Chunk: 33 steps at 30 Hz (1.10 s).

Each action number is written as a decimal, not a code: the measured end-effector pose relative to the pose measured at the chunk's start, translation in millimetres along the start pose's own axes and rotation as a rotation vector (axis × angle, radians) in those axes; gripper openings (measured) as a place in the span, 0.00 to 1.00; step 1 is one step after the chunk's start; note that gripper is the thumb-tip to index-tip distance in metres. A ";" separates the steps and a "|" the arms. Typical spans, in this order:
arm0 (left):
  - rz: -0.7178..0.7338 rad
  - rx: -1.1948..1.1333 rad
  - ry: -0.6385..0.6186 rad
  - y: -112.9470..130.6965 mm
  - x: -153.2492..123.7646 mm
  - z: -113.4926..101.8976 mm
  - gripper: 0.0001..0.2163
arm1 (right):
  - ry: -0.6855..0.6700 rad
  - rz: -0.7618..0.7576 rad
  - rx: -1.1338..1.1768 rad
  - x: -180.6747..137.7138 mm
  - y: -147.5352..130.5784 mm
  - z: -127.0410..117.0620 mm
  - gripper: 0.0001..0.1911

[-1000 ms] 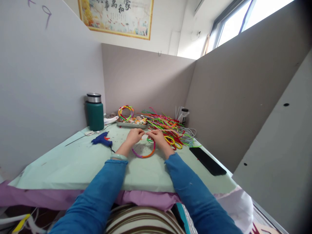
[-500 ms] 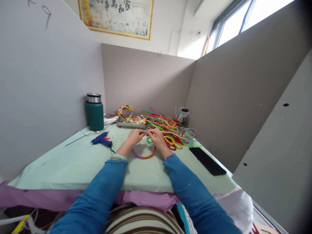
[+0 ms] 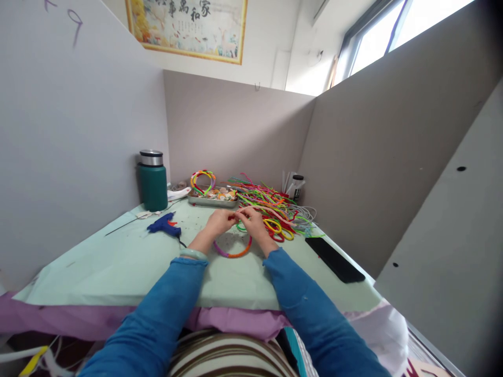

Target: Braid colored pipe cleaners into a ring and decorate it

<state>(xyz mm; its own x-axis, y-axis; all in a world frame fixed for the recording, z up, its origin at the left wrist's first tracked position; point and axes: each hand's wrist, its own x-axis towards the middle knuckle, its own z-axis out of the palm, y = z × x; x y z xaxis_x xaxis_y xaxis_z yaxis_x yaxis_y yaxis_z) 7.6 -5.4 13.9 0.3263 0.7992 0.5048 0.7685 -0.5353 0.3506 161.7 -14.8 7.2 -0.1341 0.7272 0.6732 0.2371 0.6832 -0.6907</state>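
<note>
A ring wrapped in fuzzy pipe cleaner (image 3: 238, 255), purple on the left and orange on the right, hangs just above or rests on the table between my wrists. At its far side my left hand (image 3: 220, 222) is closed, the fingertips pinching the ring. My right hand (image 3: 252, 220) is closed too, its fingertips touching the left ones. A pale pink pipe cleaner (image 3: 275, 213) runs out to the right from the right fingers and seems pinched there. The far part of the ring and the exact grip are hidden by the fingers.
A blue glue gun (image 3: 165, 224) lies left, near a green bottle (image 3: 153, 183). Behind are a metal tray (image 3: 212, 202) of small pieces, a finished multicoloured ring (image 3: 203, 182) and a heap of pipe cleaners (image 3: 263, 196). A black phone-like slab (image 3: 335, 259) lies right. Partitions (image 3: 243, 125) enclose the table.
My left hand has shifted slightly right, and its fingers now meet the right fingertips more closely. The ring has moved slightly right and nearer to me.
</note>
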 end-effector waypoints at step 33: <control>0.089 -0.253 0.095 13.5 -5.7 -4.5 0.11 | -0.076 0.650 0.653 9.3 23.2 -10.7 0.18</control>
<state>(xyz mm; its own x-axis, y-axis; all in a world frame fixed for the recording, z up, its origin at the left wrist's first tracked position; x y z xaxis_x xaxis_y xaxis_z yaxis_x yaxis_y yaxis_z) 13.6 -18.4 19.3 0.3239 0.7231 0.6101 0.5733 -0.6629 0.4815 176.2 7.1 0.3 -0.2326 0.9677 0.0975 -0.2989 0.0243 -0.9540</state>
